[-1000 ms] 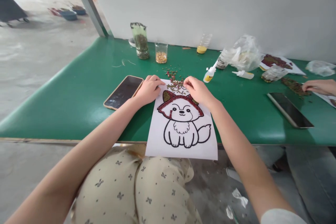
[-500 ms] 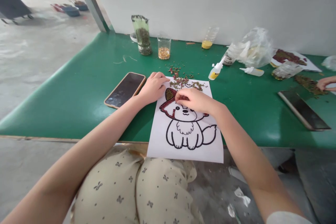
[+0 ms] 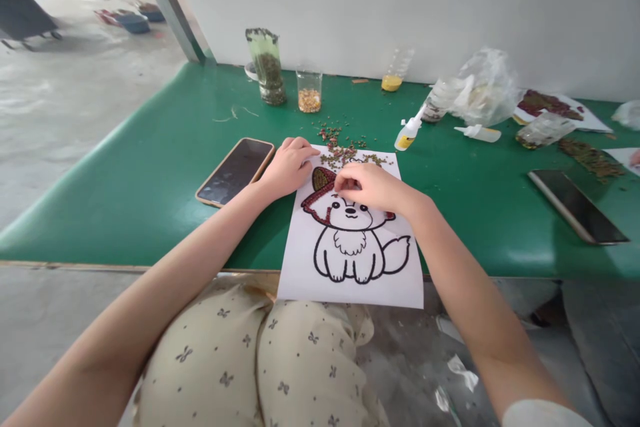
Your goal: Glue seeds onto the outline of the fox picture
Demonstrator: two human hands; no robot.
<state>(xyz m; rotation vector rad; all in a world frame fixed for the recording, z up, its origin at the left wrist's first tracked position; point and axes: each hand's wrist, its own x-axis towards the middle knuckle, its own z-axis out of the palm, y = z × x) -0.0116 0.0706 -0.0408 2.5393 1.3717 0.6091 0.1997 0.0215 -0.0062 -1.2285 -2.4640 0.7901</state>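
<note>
A white sheet (image 3: 300,267) with a black outline drawing of a fox-like animal lies on the green table, its lower edge past the table's front. Red and green grains fill one ear and line parts of the head. My left hand (image 3: 293,163) rests at the sheet's upper left corner, fingers loosely spread, holding nothing. Over the top of the head is my right hand (image 3: 361,183), its fingertips pinched together; anything between them is too small to make out. Loose grains (image 3: 340,155) are scattered over the sheet's top edge and the table behind it.
Left of the sheet lies a phone (image 3: 235,172). Behind stand a green container (image 3: 267,70) and a cup of grains (image 3: 309,95). A glue bottle (image 3: 407,133), plastic bag (image 3: 487,90) and second phone (image 3: 577,207) are rightward. Another person's fingertips (image 3: 635,159) show at the right edge.
My right hand has shifted slightly up over the head, uncovering more of the face and covering the small heart. The other person's hand at the right has mostly moved out of view.
</note>
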